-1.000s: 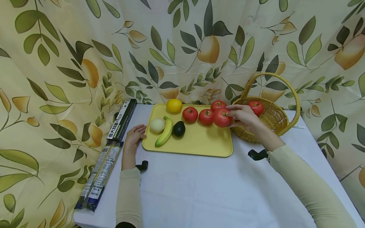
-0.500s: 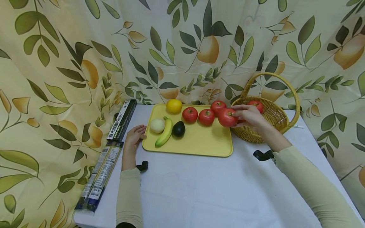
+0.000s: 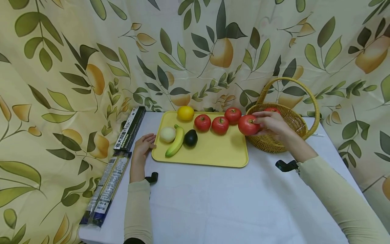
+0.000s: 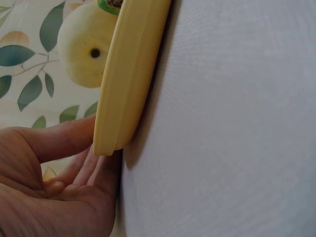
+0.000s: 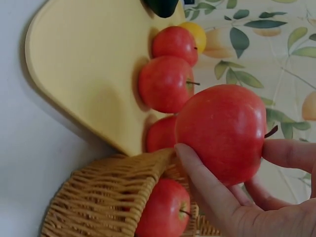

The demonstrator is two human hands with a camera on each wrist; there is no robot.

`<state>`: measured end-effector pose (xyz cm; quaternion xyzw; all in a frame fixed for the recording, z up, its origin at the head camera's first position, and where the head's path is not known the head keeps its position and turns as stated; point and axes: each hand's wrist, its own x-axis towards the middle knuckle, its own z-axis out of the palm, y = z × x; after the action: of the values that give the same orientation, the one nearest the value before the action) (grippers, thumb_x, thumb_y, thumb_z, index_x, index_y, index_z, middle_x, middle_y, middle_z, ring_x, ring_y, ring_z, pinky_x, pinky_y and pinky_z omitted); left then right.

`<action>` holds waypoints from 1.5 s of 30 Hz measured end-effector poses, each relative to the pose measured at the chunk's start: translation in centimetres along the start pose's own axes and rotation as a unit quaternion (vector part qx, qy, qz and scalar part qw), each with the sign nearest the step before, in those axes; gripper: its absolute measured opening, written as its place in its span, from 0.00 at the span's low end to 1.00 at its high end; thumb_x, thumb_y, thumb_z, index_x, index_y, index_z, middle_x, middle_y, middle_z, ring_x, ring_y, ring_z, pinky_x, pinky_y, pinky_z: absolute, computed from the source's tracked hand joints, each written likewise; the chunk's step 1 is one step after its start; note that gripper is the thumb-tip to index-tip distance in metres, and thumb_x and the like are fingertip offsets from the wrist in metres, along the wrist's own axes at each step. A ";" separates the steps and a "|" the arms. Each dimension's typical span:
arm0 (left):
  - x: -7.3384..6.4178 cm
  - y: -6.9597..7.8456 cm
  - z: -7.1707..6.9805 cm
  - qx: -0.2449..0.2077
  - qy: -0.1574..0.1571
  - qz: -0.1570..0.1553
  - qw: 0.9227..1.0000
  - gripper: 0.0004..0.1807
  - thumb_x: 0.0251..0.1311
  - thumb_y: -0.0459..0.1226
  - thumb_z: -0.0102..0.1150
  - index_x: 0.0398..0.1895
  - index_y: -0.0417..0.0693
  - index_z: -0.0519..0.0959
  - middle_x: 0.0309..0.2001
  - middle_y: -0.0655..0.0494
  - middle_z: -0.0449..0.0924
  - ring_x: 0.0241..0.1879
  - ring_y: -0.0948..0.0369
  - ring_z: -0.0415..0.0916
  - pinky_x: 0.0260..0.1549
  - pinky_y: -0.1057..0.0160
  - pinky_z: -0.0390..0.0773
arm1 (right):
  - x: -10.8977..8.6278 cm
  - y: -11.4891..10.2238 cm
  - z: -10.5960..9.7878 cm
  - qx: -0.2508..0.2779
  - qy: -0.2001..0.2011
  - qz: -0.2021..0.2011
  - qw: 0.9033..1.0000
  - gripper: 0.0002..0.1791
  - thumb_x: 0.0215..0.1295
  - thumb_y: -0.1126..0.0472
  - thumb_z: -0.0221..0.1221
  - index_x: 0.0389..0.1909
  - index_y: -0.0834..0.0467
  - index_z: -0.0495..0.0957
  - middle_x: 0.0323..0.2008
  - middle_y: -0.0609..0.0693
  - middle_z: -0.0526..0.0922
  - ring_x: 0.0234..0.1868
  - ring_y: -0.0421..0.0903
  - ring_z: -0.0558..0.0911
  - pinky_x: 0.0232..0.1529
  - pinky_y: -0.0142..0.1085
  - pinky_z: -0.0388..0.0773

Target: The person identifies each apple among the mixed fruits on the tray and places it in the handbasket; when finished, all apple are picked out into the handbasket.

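Observation:
My right hand (image 3: 272, 124) holds a red apple (image 5: 222, 133) between thumb and fingers. In the head view this apple is at the tray's right edge, overlapping the wicker basket (image 3: 294, 144). Inside the basket lies another apple (image 5: 165, 210), mostly hidden by the hand in the head view. On the yellow tray (image 3: 219, 154) are three apples (image 3: 220, 125), a lemon (image 3: 186, 113), a banana (image 3: 175, 144), an avocado (image 3: 191, 138) and a pale round fruit (image 3: 167, 134). At the tray's left edge rests my left hand (image 3: 143, 146), thumb against the rim and fingers loosely extended.
To the left lie a black pasta box (image 3: 129, 128) and clear pasta packets (image 3: 106, 188), end to end along the table's side. A white cloth (image 3: 213, 203) covers the table. Behind it hangs a leaf-patterned curtain (image 3: 195, 51). The basket's tall handle (image 3: 317, 101) arches upward.
The right hand has carried its apple rightward from beside the other apples to the basket's near left rim. My left hand and the tray stay in place.

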<state>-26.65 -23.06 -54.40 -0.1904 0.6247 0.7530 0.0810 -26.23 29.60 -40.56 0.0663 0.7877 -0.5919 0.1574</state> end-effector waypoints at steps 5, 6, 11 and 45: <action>0.1 0.0 0.0 -0.001 -0.005 0.001 1.000 0.42 0.60 0.11 0.53 0.79 0.37 0.63 0.76 0.38 0.65 0.75 0.49 0.65 0.72 0.59 0.70 | -0.1 0.1 -0.6 0.012 0.000 0.006 1.000 0.33 0.76 0.64 0.57 0.78 0.66 0.60 0.74 0.65 0.58 0.62 0.58 0.71 0.55 0.56 0.84; 0.2 0.0 0.0 0.000 -0.004 0.001 1.000 0.42 0.59 0.11 0.52 0.79 0.37 0.63 0.76 0.38 0.65 0.75 0.49 0.65 0.72 0.59 0.70 | -0.1 0.1 -0.8 0.012 0.001 0.007 1.000 0.33 0.76 0.64 0.57 0.78 0.67 0.60 0.74 0.64 0.58 0.61 0.58 0.71 0.54 0.55 0.84; 0.3 -0.1 0.0 0.006 0.005 -0.001 1.000 0.42 0.59 0.11 0.52 0.78 0.37 0.63 0.75 0.39 0.67 0.74 0.49 0.66 0.71 0.59 0.71 | -0.2 0.0 -1.5 0.009 0.004 0.019 1.000 0.33 0.76 0.63 0.57 0.78 0.66 0.61 0.72 0.62 0.60 0.62 0.58 0.71 0.53 0.54 0.85; 0.5 -0.2 -0.2 0.010 -0.001 0.000 1.000 0.42 0.60 0.12 0.53 0.79 0.40 0.63 0.76 0.40 0.67 0.75 0.51 0.66 0.71 0.61 0.70 | 1.7 2.0 -4.0 -0.048 0.017 0.063 0.997 0.37 0.79 0.61 0.52 0.79 0.73 0.50 0.75 0.72 0.51 0.66 0.64 0.66 0.55 0.51 0.85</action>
<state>-26.99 -23.29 -54.78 -0.1886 0.6323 0.7467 0.0838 -27.94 33.90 -41.95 0.1187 0.8120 -0.5410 0.1841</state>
